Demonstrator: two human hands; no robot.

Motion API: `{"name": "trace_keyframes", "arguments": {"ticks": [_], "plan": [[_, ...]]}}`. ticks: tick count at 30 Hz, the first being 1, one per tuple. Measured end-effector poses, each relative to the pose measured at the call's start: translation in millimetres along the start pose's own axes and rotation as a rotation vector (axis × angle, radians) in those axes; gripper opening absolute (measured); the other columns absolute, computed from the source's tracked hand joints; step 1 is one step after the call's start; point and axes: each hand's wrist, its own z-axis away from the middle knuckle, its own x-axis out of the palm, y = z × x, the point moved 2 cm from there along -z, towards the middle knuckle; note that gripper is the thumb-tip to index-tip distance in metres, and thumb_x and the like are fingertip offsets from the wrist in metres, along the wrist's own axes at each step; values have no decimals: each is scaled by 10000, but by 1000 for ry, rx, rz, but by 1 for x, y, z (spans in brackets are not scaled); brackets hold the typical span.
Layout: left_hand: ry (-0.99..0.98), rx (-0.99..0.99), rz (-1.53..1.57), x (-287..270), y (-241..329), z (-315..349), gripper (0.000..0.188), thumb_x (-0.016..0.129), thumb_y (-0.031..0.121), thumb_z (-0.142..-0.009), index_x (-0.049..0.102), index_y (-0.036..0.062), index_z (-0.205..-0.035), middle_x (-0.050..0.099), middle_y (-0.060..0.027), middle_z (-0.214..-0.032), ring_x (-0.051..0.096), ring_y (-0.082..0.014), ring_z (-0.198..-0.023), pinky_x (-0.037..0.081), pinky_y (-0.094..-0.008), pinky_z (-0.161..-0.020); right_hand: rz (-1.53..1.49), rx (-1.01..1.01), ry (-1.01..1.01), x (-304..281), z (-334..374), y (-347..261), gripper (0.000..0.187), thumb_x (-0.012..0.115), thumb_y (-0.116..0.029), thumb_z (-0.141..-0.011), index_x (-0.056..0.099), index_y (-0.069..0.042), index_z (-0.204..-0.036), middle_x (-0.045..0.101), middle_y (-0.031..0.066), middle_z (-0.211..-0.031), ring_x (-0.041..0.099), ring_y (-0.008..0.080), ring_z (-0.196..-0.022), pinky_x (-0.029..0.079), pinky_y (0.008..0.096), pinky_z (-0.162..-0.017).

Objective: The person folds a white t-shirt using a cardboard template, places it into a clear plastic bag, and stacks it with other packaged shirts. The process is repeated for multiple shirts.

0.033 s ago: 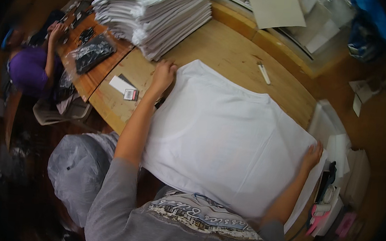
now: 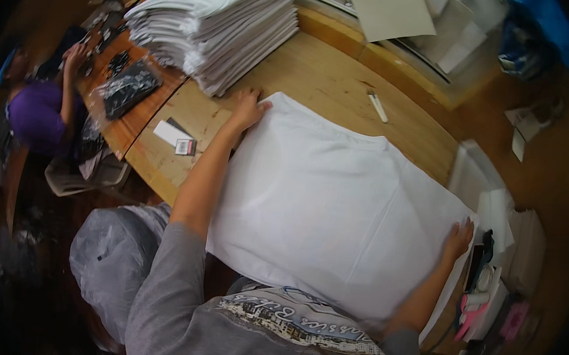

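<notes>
A white T-shirt (image 2: 310, 193) lies spread over the wooden table in front of me, its near edge reaching my body. A long crease or seam runs down its right half. At the shirt's far left corner rests my left hand (image 2: 250, 110), fingers apart and touching the cloth. My right hand (image 2: 458, 239) lies on the right edge, its fingers stretched out over the fabric. Neither hand lifts the shirt.
A tall stack of folded white shirts (image 2: 209, 29) stands at the far left. Cards or tags (image 2: 175, 135) lie left of my forearm. A white pen-like tool (image 2: 377, 108) lies beyond the shirt. Boxes (image 2: 493, 196) crowd the right; a person in purple (image 2: 36, 115) sits at left.
The left hand's fingers have loosened and spread a little at the shirt's corner. My right hand stays at the right edge. The whole view has shifted slightly.
</notes>
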Motion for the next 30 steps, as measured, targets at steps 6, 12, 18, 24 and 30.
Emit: {"name": "trace_keyframes", "arguments": {"ticks": [6, 12, 18, 24, 30], "plan": [[-109, -136, 376, 36, 27, -46, 375, 610, 279, -723, 570, -22, -943, 579, -195, -897, 545, -340, -830, 424, -369, -743, 298, 282, -243, -5, 38, 49, 435, 290, -412, -876, 275, -263, -1285, 216, 29, -1361, 186, 238, -1250, 200, 542, -935], [20, 10, -434, 40, 20, -46, 492, 504, 474, -758, 597, -9, -742, 584, -214, -710, 579, -335, -677, 437, -420, -576, 291, 199, -118, 12, 38, 68, 437, 375, -390, -848, 335, -242, -1257, 282, 29, -1332, 268, 247, -1210, 242, 542, -899], [-7, 12, -139, 37, 27, -41, 305, 525, 320, -799, 556, 18, -834, 587, -191, -757, 570, -331, -723, 432, -398, -610, -86, 200, 124, -16, -7, 98, 280, 515, -211, -786, 553, -63, -1020, 534, 149, -1049, 501, 314, -964, 399, 358, -809], [-401, 384, 16, 35, 14, -49, 319, 542, -56, -692, 540, 62, -989, 532, -125, -743, 543, -262, -747, 425, -308, -710, -75, 552, 3, -3, -63, 94, 269, 560, -262, -769, 592, -53, -935, 591, 144, -928, 553, 326, -876, 442, 393, -730], [-380, 187, 70, 44, -2, -57, 301, 505, -52, -700, 496, 68, -976, 563, -180, -933, 553, -283, -847, 422, -348, -716, 64, 807, 109, 5, -88, 122, 196, 565, -265, -766, 625, -90, -830, 607, 132, -871, 581, 304, -837, 475, 386, -683]]}}
